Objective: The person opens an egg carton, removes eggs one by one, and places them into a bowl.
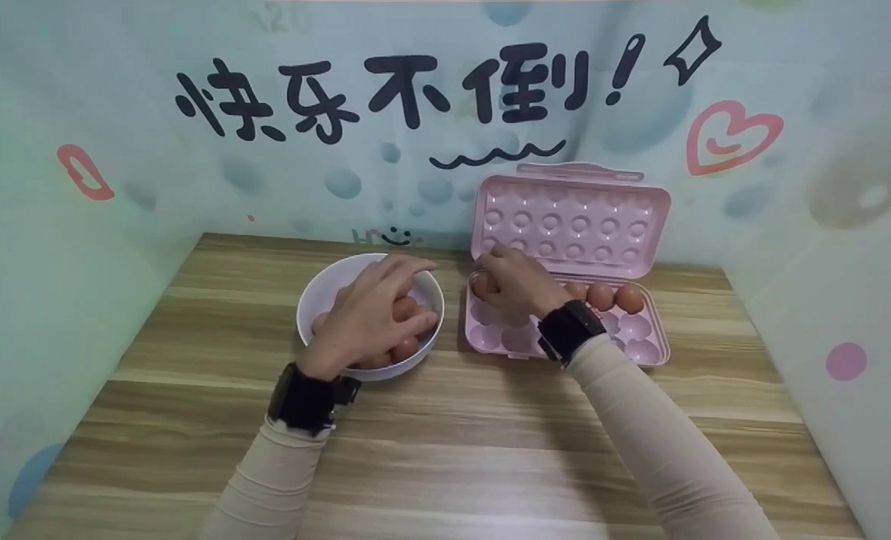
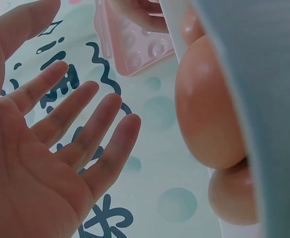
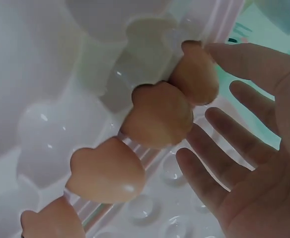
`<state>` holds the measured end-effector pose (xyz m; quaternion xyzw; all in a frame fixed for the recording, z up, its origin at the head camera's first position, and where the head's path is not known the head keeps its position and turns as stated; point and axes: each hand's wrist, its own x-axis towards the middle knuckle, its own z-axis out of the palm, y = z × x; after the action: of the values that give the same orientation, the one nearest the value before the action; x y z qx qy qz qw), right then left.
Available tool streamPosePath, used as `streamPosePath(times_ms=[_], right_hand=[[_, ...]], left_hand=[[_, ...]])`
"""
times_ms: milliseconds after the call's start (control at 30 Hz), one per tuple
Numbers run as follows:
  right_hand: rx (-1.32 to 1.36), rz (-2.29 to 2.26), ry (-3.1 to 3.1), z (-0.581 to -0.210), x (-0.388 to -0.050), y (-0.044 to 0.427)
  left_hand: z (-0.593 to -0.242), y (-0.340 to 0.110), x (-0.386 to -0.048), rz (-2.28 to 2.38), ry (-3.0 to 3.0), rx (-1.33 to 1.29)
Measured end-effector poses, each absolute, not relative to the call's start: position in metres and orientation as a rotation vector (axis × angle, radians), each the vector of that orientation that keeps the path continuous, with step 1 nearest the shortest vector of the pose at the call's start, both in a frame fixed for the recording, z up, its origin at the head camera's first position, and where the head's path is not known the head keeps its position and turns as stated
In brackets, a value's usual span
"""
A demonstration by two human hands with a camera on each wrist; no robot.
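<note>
In the head view my left hand hovers over a white bowl of brown eggs; the left wrist view shows that hand with fingers spread and nothing held, beside eggs at the bowl's rim. My right hand is at the back left of a pink egg carton, by an egg. In the right wrist view its fingers are extended, and the thumb tip lies against the end egg of a row. Part of that row is hidden by my hand in the head view.
The carton's raised lid leans back near the patterned backdrop. Front cells of the carton hold no eggs. Carton and bowl stand side by side at the back of the wooden table.
</note>
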<state>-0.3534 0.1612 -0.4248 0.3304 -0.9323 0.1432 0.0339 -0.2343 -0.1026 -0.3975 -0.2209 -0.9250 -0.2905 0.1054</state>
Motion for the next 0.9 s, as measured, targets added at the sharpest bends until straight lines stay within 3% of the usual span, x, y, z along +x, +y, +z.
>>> streamPosePath(times_ms=[400, 900], right_hand=[[0.922, 0.441, -2.923, -0.434, -0.351, 0.15], [1.083, 0.521, -2.793, -0.426, -0.357, 0.149]], left_hand=[[-0.399, -0.101, -0.235, -0.834, -2.697, -0.648], [-0.401, -0.101, -0.234, -0.813, -2.709, -0.641]])
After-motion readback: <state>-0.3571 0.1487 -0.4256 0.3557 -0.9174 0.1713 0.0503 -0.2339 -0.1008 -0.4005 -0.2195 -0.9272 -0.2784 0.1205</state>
